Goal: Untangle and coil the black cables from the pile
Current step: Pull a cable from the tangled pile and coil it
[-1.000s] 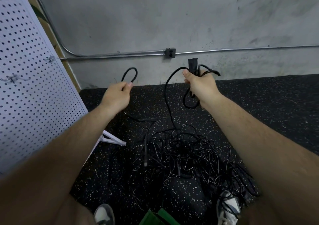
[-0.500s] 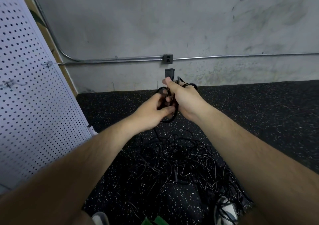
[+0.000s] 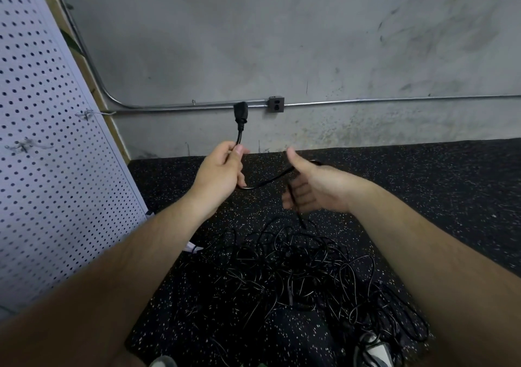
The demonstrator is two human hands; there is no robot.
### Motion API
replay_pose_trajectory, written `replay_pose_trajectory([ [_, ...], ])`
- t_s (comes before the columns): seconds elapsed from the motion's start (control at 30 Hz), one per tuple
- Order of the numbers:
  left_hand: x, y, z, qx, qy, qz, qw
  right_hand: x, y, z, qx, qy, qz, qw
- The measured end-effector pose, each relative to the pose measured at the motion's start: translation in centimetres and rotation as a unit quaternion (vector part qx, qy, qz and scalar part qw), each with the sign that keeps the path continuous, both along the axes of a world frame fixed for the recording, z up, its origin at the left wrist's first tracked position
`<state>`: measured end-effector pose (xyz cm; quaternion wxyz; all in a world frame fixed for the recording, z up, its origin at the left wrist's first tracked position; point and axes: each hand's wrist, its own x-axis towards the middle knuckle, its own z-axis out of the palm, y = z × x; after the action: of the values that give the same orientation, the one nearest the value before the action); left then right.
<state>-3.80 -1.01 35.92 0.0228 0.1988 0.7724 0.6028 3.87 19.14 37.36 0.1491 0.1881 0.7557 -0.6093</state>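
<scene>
Cables lay tangled in the head view: a pile of thin black cables (image 3: pixel 304 276) was heaped on the black speckled rubber floor (image 3: pixel 423 186), low in the frame between the person's two forearms. One black cable (image 3: pixel 265 182) had been lifted clear of the heap. The left hand (image 3: pixel 221 173) was closed round it, thumb pressed against forefinger to pinch the cord, so that the blocky black plug (image 3: pixel 240 112) stood upright just above the fist, in front of the grey concrete wall (image 3: pixel 282 42). From the bottom of that fist the cable sagged in a shallow curve across to the right hand (image 3: pixel 313 187). The right hand's fingers (image 3: pixel 298 196) were loosely curled with the thumb raised and apart from them; the cord passed through the hollow of the palm and dropped from it toward the pile. The hands were held near each other but not touching. A metal conduit (image 3: pixel 366 102) with a small grey outlet box (image 3: pixel 276 104) ran along the wall behind the plug. A white pegboard panel (image 3: pixel 42 141) leaned at the left. A shoe tip (image 3: pixel 373 351) showed at the bottom edge under some loops of the pile.
</scene>
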Motion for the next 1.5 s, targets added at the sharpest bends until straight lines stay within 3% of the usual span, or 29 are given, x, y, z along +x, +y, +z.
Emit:
replay_pose_trajectory([
  [0.1, 0.2, 0.0, 0.7, 0.016, 0.010, -0.009, 1.000, 0.7, -0.3, 0.2, 0.202, -0.046, 0.084, 0.975],
  [0.17, 0.4, 0.0, 1.1, -0.013, 0.038, -0.008, 0.999, 0.9, -1.0, 0.3, 0.382, 0.047, 0.023, 0.923],
  [0.23, 0.5, 0.0, 1.3, -0.057, 0.067, -0.023, 0.996, 0.7, -1.6, 0.7, 0.495, 0.267, -0.081, 0.823],
  [0.27, 0.6, 0.1, 1.3, -0.076, 0.074, -0.031, 0.994, 0.7, -2.0, 1.2, 0.518, 0.383, -0.088, 0.760],
  [0.3, 0.6, 0.1, 1.2, -0.088, 0.077, -0.043, 0.992, 0.4, -2.3, 1.6, 0.545, 0.439, -0.053, 0.712],
  [0.33, 0.7, 0.2, 1.2, -0.098, 0.084, -0.055, 0.990, -0.1, -2.4, 1.8, 0.572, 0.445, 0.015, 0.689],
  [0.4, 0.8, 0.2, 1.1, -0.100, 0.097, -0.063, 0.988, -0.9, -2.5, 1.4, 0.589, 0.378, 0.130, 0.702],
  [0.47, 0.7, -0.1, 1.2, -0.066, 0.074, -0.061, 0.993, -1.0, -2.5, 0.8, 0.570, 0.307, 0.160, 0.745],
  [0.57, 0.1, -0.8, 1.0, 0.028, -0.011, -0.060, 0.998, -1.0, -1.8, 0.4, 0.398, 0.325, 0.053, 0.856],
  [0.67, -0.1, -1.2, 0.5, 0.065, -0.079, -0.101, 0.990, -1.4, -0.9, 0.5, 0.283, 0.366, -0.070, 0.884],
  [0.77, 0.3, -0.5, 0.5, 0.120, -0.129, -0.159, 0.971, -1.9, -1.1, 0.0, 0.173, 0.348, -0.114, 0.914],
  [0.83, 0.6, 0.2, 0.8, 0.163, -0.143, -0.159, 0.963, -1.9, -1.1, -0.5, 0.142, 0.331, -0.118, 0.925],
  [1.07, 0.5, 1.5, 1.4, 0.232, -0.155, -0.149, 0.949, -2.1, -1.9, -1.9, 0.194, 0.280, 0.001, 0.940],
  [1.3, 0.2, 2.0, 2.2, 0.293, -0.184, -0.137, 0.928, -1.8, -3.4, -3.0, 0.048, 0.273, 0.097, 0.956],
  [1.43, -0.3, 1.6, 2.0, 0.285, -0.167, -0.131, 0.935, -1.8, -3.8, -2.8, -0.040, 0.253, 0.124, 0.959],
  [1.5, -0.5, 1.4, 1.8, 0.277, -0.148, -0.118, 0.942, -1.7, -4.2, -2.6, -0.037, 0.244, 0.136, 0.959],
])
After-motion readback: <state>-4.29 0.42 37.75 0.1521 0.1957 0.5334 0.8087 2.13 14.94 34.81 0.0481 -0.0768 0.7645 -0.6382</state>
